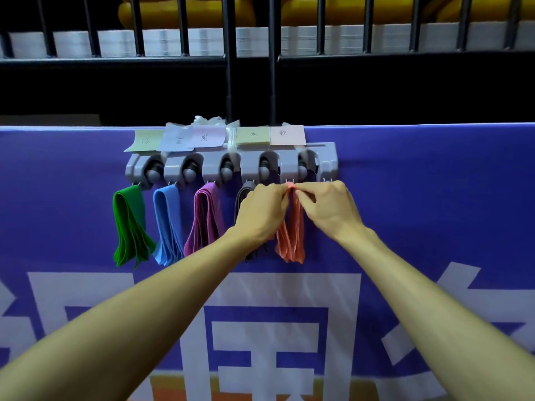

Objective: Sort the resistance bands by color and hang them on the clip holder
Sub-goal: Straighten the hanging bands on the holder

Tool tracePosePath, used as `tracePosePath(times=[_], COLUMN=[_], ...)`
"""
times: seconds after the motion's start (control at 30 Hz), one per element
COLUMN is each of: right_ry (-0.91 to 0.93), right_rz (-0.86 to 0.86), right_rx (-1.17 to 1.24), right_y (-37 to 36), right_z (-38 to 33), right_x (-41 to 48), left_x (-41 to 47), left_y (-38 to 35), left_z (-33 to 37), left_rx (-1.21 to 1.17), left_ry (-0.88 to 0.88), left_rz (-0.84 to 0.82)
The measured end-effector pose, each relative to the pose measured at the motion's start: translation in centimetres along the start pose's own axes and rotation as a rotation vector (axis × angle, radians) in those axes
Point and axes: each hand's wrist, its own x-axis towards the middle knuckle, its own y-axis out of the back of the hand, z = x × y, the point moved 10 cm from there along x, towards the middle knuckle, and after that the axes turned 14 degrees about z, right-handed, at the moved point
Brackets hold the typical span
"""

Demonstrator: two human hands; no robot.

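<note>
- A purple banner (434, 198) with large white characters fills the lower frame.
- Black metal railing (228, 53) crosses the top.
- Yellow padded shapes (188, 10) lie behind its bars, upper centre.

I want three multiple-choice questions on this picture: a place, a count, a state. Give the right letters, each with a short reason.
1. Which bands hang at the left end of the clip holder? A. green B. pink C. grey
2. How many paper labels sit above it? A. three B. five C. seven
3. What are the left hand and right hand doing? A. resting open B. pinching the top of the pink bands C. tearing a label

1 A: the green bands hang under the leftmost clip.
2 B: five notes lie in one row.
3 B: both pinch them by the hook.
</note>
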Motion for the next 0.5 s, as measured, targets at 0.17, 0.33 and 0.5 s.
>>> tracePosePath(times=[0.17,0.33,0.5], right_ry=[-0.192,-0.224,-0.266], right_rz=[0.006,-0.009,0.041], right_rx=[0.170,0.217,0.235], right_y=[0.2,-0.6,-0.6], right_z=[1.9,2.1,2.4], right_x=[-0.2,0.1,0.7], left_x=[0.1,0.1,0.6], left_y=[0.1,1.0,1.0], left_z=[-0.2,0.2,-0.4], left_rx=[-0.123,-0.225,-0.329], left_ry=[0.016,0.055,0.174], left_rz=[0.004,-0.013,-0.019])
